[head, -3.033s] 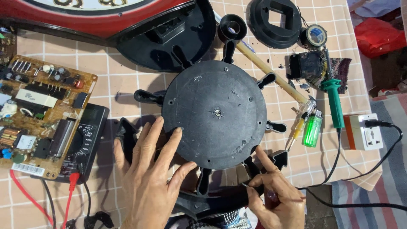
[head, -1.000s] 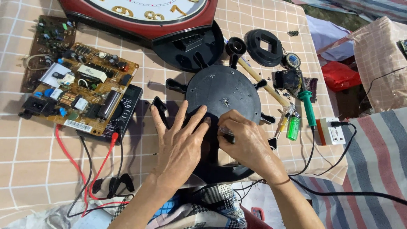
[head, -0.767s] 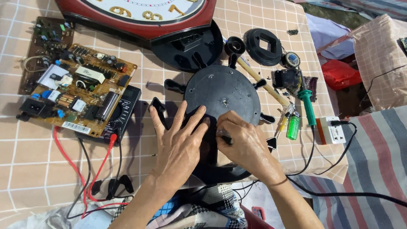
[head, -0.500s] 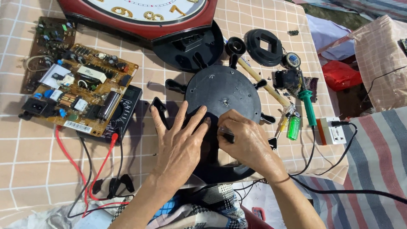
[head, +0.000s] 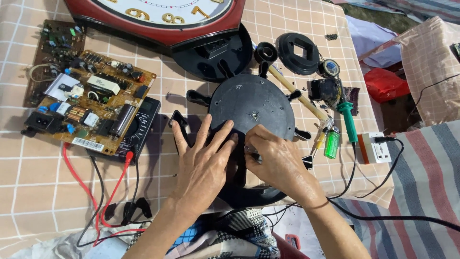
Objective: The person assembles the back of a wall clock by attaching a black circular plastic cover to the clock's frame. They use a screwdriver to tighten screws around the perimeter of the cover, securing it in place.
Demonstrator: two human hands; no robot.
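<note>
The left hand [head: 203, 160] is lying flat and open on the round black plastic disc [head: 252, 108], pinning it steady; the right hand [head: 275, 160] is pinching a small metal tool [head: 250, 150] there.

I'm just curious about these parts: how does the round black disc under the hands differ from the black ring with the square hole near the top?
The round black plastic disc is much larger than the black ring with a square hole. The disc is solid with tabs sticking out around its rim; the ring is open in the middle. The left hand and right hand rest on the disc; the ring lies untouched. Both are black and round.
</note>
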